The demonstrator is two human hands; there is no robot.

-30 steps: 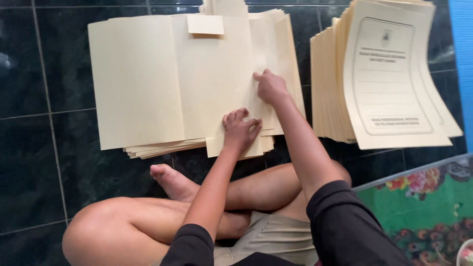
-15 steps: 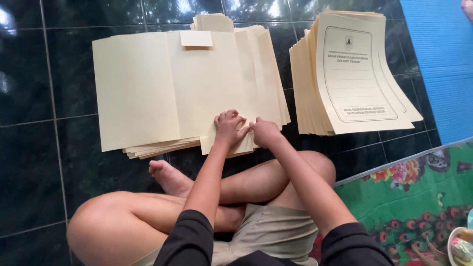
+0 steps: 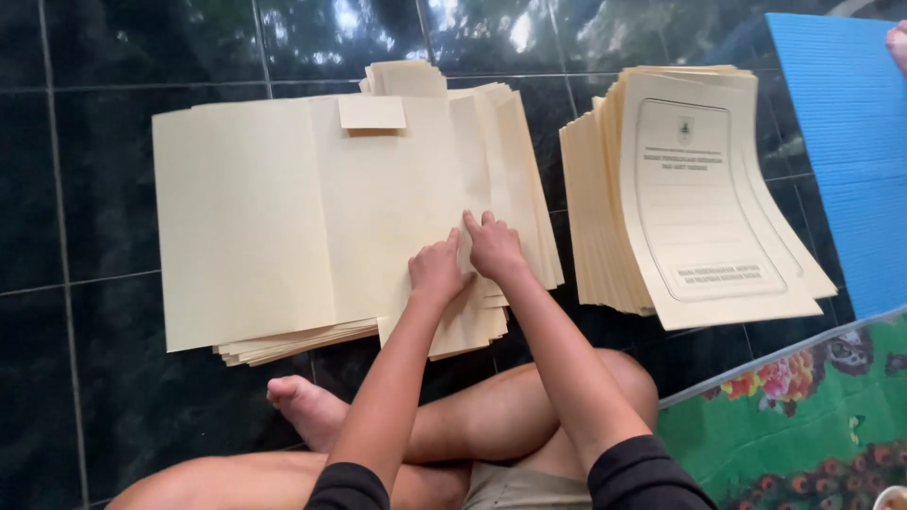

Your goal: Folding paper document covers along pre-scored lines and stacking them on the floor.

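The top cream folder sheet (image 3: 378, 217) lies opened flat on a low stack of cream folder sheets (image 3: 283, 342), which sits on the dark glossy tiled floor (image 3: 85, 189) in front of the seated person. Both hands rest together on its right-hand part, near the lower edge: the left hand (image 3: 436, 271) presses down with the fingers curled and knuckles up, and the right hand (image 3: 493, 247) lies just beside it, touching it, fingers spread flat on the paper. Neither grip closes round anything; both are released and simply bear down on the sheet, as I judge it, along a fold. The risk I see starts there: the narrow flaps (image 3: 501, 189) on the right are fanned and not squared, so pressure may set a crooked crease or catch two layers at once. The stack under them is uneven too, with lower sheets poking out at the bottom, and on shiny tile it could slide under a sideways push. A small tab (image 3: 372, 112) sticks up loosely at the top edge and might bend. To the right, well apart from the hands, a taller pile of printed folders (image 3: 699, 198) leans in a fan; a knock from the knee (image 3: 614, 378) could spill it toward the blue mat (image 3: 841, 142) or the flowered mat (image 3: 803, 416).
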